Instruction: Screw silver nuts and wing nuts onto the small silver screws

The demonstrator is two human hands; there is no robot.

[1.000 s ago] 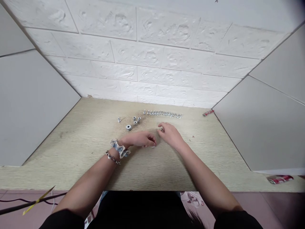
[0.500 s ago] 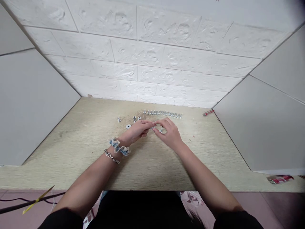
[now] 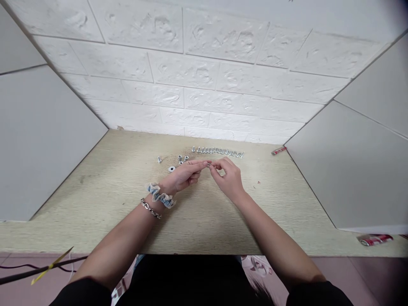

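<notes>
My left hand [image 3: 185, 175], palm turned inward, pinches a small silvery metal fastener [image 3: 209, 165] between thumb and forefinger. From the other side the thumb and fingertips of my right hand [image 3: 228, 176] close on the same piece. Fingers cover most of it, so its exact kind is hidden. Just beyond my left hand lie several nuts [image 3: 180, 158] and a flat washer [image 3: 171, 169]. A single bolt [image 3: 160, 160] stands on its head farther left. Behind both hands runs a row of several bolts [image 3: 216, 151].
The wooden tabletop [image 3: 204, 221] meets a white brick-patterned wall [image 3: 197, 100] at the back. Grey panels slant in at the left [image 3: 47, 144] and right [image 3: 344, 165]. One red battery [image 3: 279, 151] lies at the back right, another [image 3: 376, 240] near the front right edge.
My right fingers have drawn closer together at the fastener, and the thumb has moved up. A bolt seen beside the right thumb before is now out of sight.
</notes>
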